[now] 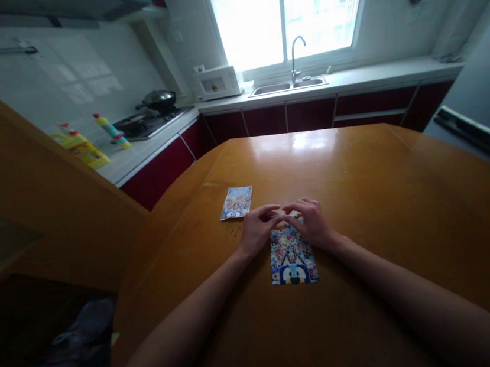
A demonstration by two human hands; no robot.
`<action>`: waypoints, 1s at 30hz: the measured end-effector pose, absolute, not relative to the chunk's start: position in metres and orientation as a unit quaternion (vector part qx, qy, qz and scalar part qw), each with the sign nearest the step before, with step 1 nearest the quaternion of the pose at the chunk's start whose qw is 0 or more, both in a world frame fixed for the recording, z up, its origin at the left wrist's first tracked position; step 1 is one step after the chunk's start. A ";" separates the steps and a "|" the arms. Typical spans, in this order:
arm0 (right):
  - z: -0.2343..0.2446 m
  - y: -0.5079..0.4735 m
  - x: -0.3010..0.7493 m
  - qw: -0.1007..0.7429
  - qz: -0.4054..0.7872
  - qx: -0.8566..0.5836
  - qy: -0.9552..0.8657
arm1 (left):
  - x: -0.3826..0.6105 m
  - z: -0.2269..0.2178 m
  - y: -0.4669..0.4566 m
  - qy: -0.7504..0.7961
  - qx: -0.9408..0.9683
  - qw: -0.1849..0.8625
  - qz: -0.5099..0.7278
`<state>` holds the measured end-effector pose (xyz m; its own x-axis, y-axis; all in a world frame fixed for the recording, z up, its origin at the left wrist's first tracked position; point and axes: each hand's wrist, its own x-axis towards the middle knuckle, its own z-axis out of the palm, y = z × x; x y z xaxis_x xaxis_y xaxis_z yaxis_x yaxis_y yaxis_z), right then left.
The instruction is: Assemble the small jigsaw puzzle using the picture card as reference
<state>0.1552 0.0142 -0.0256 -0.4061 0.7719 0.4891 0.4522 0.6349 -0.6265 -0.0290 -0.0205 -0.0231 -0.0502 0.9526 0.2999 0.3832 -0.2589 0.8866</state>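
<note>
On the wooden table lies a colourful picture sheet (293, 261) with a blue cartoon dog's face at its near end; it looks like a jigsaw, though its joints are too small to make out. My left hand (259, 226) and my right hand (311, 220) meet over its far end, thumbs and fingers bent inward with the tips close together. Whatever lies between the fingertips is too small to name, and the hands partly cover the sheet's upper part. Left of my left hand is a smaller printed packet or card (237, 202) with a similar dog picture.
Small dark marks or bits (235, 231) lie below the packet on the table (362, 193). Beyond the table are a sink (271, 89), a microwave (218, 83), a stove with a lidded pan (160, 100), and bottles (111, 131) on the left counter.
</note>
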 end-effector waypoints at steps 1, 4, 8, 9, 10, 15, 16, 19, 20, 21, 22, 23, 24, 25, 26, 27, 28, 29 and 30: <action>-0.025 0.014 0.155 0.395 0.206 -0.370 -0.815 | -0.029 -0.023 -0.021 0.531 0.620 0.301 0.493; -0.024 0.017 0.156 0.404 0.216 -0.364 -0.811 | -0.030 -0.023 -0.021 0.520 0.614 0.325 0.497; -0.026 0.023 0.158 0.407 0.221 -0.358 -0.811 | -0.032 -0.023 -0.020 0.517 0.617 0.334 0.490; -0.027 0.024 0.157 0.405 0.219 -0.358 -0.813 | -0.032 -0.023 -0.019 0.521 0.619 0.330 0.487; -0.027 0.024 0.157 0.402 0.215 -0.359 -0.814 | -0.031 -0.023 -0.018 0.525 0.622 0.322 0.483; -0.028 0.020 0.156 0.389 0.179 -0.383 -0.819 | -0.029 -0.026 -0.017 0.575 0.631 0.238 0.464; -0.028 0.019 0.156 0.385 0.173 -0.388 -0.819 | -0.029 -0.027 -0.017 0.584 0.635 0.216 0.457; -0.029 0.020 0.157 0.362 0.168 -0.399 -0.826 | -0.029 -0.028 -0.018 0.593 0.667 0.158 0.422; -0.030 0.022 0.158 0.354 0.168 -0.403 -0.827 | -0.029 -0.027 -0.018 0.592 0.679 0.140 0.411; -0.031 0.024 0.159 0.349 0.168 -0.409 -0.826 | -0.028 -0.026 -0.020 0.591 0.688 0.122 0.402; -0.031 0.025 0.161 0.346 0.166 -0.419 -0.823 | -0.027 -0.025 -0.021 0.589 0.697 0.106 0.395; -0.031 0.027 0.164 0.346 0.163 -0.430 -0.818 | -0.026 -0.023 -0.023 0.585 0.706 0.094 0.389; -0.031 0.028 0.167 0.345 0.160 -0.441 -0.813 | -0.025 -0.020 -0.025 0.577 0.717 0.087 0.382; -0.031 0.028 0.171 0.341 0.157 -0.450 -0.810 | -0.024 -0.018 -0.027 0.564 0.733 0.083 0.371; -0.031 0.027 0.175 0.335 0.155 -0.454 -0.811 | -0.023 -0.017 -0.029 0.548 0.754 0.080 0.354; -0.031 0.026 0.179 0.324 0.155 -0.453 -0.816 | -0.022 -0.016 -0.031 0.532 0.775 0.076 0.332; -0.030 0.024 0.183 0.312 0.157 -0.449 -0.822 | -0.022 -0.016 -0.032 0.520 0.793 0.068 0.310; -0.030 0.022 0.186 0.300 0.158 -0.443 -0.830 | -0.022 -0.016 -0.032 0.514 0.805 0.057 0.291; -0.029 0.019 0.188 0.288 0.159 -0.437 -0.837 | -0.023 -0.017 -0.032 0.515 0.809 0.046 0.279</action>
<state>0.1882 0.0194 -0.0289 -0.4520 0.8232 0.3436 0.6396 0.5676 -0.5184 -0.0233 -0.0317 -0.0169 0.3125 0.8594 0.4047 0.8081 -0.4645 0.3624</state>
